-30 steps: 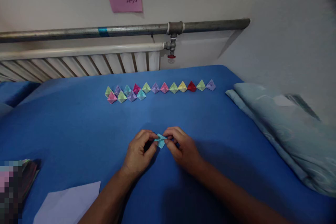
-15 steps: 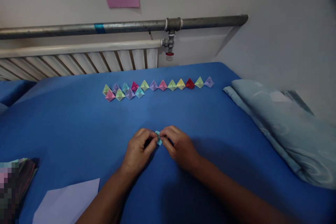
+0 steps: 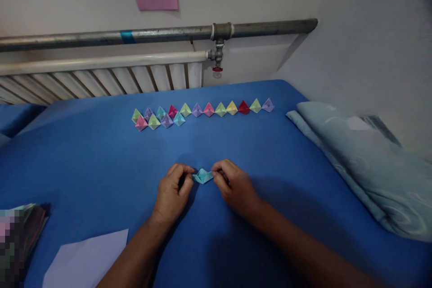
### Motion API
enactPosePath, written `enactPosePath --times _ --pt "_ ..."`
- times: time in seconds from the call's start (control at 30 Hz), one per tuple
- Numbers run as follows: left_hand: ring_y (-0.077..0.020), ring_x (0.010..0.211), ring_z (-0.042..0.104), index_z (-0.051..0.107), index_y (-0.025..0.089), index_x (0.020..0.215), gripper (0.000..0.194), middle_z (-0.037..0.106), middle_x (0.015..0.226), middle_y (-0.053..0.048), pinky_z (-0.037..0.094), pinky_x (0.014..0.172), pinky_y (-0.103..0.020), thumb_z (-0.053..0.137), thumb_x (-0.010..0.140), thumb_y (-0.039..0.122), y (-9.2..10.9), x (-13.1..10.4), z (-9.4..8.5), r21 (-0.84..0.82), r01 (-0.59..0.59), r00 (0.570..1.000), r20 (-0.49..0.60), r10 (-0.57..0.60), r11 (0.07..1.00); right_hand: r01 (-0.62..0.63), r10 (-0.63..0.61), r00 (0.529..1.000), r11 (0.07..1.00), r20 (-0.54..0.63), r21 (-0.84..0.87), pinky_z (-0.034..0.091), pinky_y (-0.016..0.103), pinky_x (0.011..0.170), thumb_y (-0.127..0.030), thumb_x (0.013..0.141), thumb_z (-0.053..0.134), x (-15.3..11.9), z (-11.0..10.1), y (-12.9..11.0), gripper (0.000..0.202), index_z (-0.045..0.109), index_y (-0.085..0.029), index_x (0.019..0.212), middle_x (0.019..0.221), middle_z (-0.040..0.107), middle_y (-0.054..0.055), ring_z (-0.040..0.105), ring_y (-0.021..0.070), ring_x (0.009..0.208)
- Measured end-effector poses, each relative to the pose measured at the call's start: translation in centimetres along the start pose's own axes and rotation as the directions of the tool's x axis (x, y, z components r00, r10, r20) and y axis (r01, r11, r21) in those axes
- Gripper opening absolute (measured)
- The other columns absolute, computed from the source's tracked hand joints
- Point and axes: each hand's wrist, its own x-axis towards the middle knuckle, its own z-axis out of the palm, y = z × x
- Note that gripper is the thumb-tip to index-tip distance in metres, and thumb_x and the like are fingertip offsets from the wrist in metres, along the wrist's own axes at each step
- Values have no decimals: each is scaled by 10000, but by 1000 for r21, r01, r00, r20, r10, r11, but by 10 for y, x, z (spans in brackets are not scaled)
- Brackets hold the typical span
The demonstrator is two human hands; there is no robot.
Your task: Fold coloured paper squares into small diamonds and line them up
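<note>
A small turquoise origami boat [image 3: 203, 176] is held between my two hands, its pointed middle showing and its two ends pinched. My left hand [image 3: 173, 191] is closed on the left end with thumb and fingertips. The right end sits in the pinch of my right hand [image 3: 233, 186]. Beyond them, several folded paper boats [image 3: 209, 109] in green, purple, pink, yellow, red and blue stand in a long row, with a shorter row in front at the left.
All this is on a blue-covered surface [image 3: 101, 157]. A pale lilac paper sheet [image 3: 87, 256] lies at the lower left, beside a partly blurred stack [image 3: 33, 229]. Folded light-green cloth [image 3: 357, 166] lies at the right. A radiator [image 3: 141, 76] and metal pipe [image 3: 168, 34] run along the back.
My hands have moved apart, left hand to the left and right hand to the right. The turquoise paper between them now spreads wider and shows its boat shape.
</note>
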Motion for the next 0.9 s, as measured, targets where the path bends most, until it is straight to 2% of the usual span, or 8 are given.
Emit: enactPosePath --times 0.1,0.2,0.33,0.43,0.63,0.77,0.9 --pt "-144 799 597 619 203 856 154 629 845 -16 474 747 -282 469 853 171 3 -2 -1 13 -30 999 22 30 999 -12 13 1000 1000 -24 21 411 248 623 -111 824 454 -2 -1 -1 134 522 -206 757 730 583 3 529 128 667" --pt "-153 804 592 608 198 851 92 625 854 -23 476 750 -291 522 847 230 8 -4 0 53 -41 999 28 40 998 -26 27 999 999 -31 40 405 244 599 -134 836 456 -5 -1 -3 125 527 -206 763 714 582 -1 531 128 655" --pt "-148 731 572 595 195 845 159 606 813 -13 476 693 -289 607 818 351 13 -7 2 88 27 1000 0 -27 996 -11 13 999 999 -43 41 395 241 581 -153 845 458 -9 0 -6 120 530 -205 765 694 570 -6 521 124 636" --pt "-141 677 562 604 204 872 209 601 771 2 476 657 -285 643 783 389 15 -8 2 80 109 993 25 -112 991 6 -4 999 999 -43 51 398 239 586 -157 849 454 -12 1 -7 115 528 -205 775 692 564 -8 516 120 633" --pt "-116 605 576 605 198 914 214 634 729 11 472 586 -243 634 772 355 18 -8 -1 -132 275 960 90 -264 953 15 -10 999 996 -51 87 415 249 613 -173 859 441 -13 1 -9 119 530 -207 788 702 572 2 533 127 649" --pt "-121 619 604 609 184 912 210 658 718 5 487 598 -241 633 766 332 14 -8 2 -219 316 949 65 -310 923 -5 8 1000 993 -28 120 415 251 600 -177 863 436 -14 1 -12 114 523 -217 802 704 589 4 527 130 644" --pt "-135 712 634 600 184 1011 244 683 851 -27 514 663 -260 597 794 295 9 -9 6 -310 319 947 69 -313 896 -31 34 999 990 -16 140 403 246 587 -169 853 436 -17 2 -15 121 526 -217 788 692 576 1 517 129 641"
